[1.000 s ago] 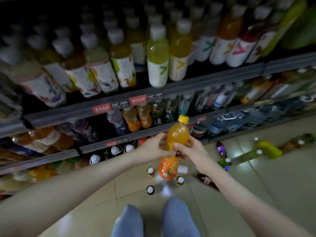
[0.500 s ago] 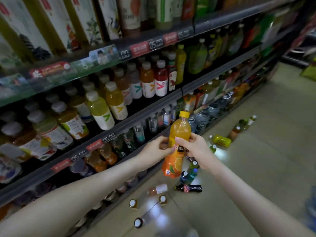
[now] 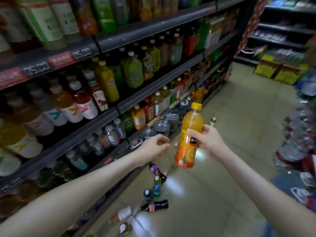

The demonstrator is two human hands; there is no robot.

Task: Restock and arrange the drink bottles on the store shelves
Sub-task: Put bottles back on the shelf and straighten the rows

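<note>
Shop aisle: long dark metal shelving [image 3: 153,29] carried rows of plastic drink bottles [image 3: 133,72]; red price tags [image 3: 62,59] lined its front edges.

stocked shelves [image 3: 153,89], floor [image 3: 213,194] with scattered bottles [image 3: 154,206]

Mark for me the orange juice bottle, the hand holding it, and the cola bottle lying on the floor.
orange juice bottle [image 3: 186,150]: head view, on the label below the thumb.
right hand [image 3: 209,141]: head view, middle of the hand.
cola bottle [image 3: 154,206]: head view, mid-body near the red label.

Glossy beige floor tiles [image 3: 222,194]; yellow cartons [image 3: 280,72] on them at the aisle's far end.
</note>
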